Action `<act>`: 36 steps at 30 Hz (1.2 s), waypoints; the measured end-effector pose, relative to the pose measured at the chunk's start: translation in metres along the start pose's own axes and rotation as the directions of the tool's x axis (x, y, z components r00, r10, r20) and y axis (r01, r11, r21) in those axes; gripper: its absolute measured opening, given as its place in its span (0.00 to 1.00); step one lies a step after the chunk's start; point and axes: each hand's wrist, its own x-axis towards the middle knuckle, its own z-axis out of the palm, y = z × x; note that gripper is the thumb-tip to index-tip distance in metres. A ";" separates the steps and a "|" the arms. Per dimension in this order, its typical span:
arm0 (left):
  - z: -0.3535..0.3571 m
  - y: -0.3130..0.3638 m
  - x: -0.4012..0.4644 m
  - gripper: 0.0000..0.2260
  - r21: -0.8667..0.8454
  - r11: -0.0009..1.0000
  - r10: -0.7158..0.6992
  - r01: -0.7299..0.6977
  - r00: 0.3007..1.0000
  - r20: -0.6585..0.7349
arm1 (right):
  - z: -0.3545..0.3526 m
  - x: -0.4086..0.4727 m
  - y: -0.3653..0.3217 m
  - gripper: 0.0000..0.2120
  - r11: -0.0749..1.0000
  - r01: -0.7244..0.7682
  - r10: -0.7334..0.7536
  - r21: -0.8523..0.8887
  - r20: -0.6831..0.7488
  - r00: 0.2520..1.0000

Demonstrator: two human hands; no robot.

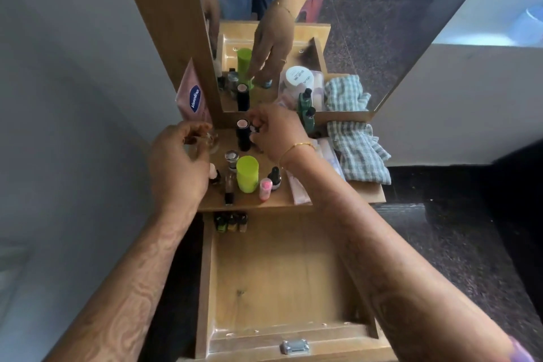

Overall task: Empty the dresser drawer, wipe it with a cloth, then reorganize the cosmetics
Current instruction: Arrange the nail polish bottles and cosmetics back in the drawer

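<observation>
The wooden drawer [282, 273] stands pulled out below the dresser top [264, 200]. Three small nail polish bottles [232, 222] stand at its back left corner. Cosmetics crowd the top: a tall black tube [243, 134], a lime green cup [247, 173], a clear perfume bottle [231, 161], a pink-capped bottle [265, 189] and a black dropper bottle [275, 178]. My left hand [176, 161] grips a clear glass bottle [205, 141] at the left. My right hand [276, 131] pinches a small dark item beside the black tube. A checked cloth [357, 150] lies at the right.
A pink Vaseline tube [192, 97] leans against the mirror frame. A green bottle [309, 120] stands near the mirror [367, 23]. Flat pale packets [299, 188] lie under my right wrist. A grey wall is to the left, dark floor to the right.
</observation>
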 end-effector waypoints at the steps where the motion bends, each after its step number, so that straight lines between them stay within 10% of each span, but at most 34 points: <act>1: -0.001 -0.003 0.000 0.09 0.018 1.000 -0.021 0.021 0.999 0.034 | 0.002 0.006 -0.003 0.21 1.000 0.004 -0.002 -0.029 0.043 0.999; 14: 0.005 -0.032 -0.012 0.17 0.369 0.928 -0.061 -0.059 0.950 0.306 | 0.017 0.029 0.010 0.21 0.986 -0.014 0.038 -0.164 0.147 0.988; 25: 0.017 -0.023 0.004 0.13 0.258 0.965 -0.044 -0.040 0.949 0.311 | 0.001 0.034 0.032 0.11 0.980 -0.006 0.024 -0.197 0.090 0.996; 36: 0.028 -0.008 0.031 0.17 0.375 0.913 -0.064 -0.161 0.852 0.519 | 0.011 0.050 0.024 0.18 0.785 0.316 -0.126 -0.533 0.361 0.924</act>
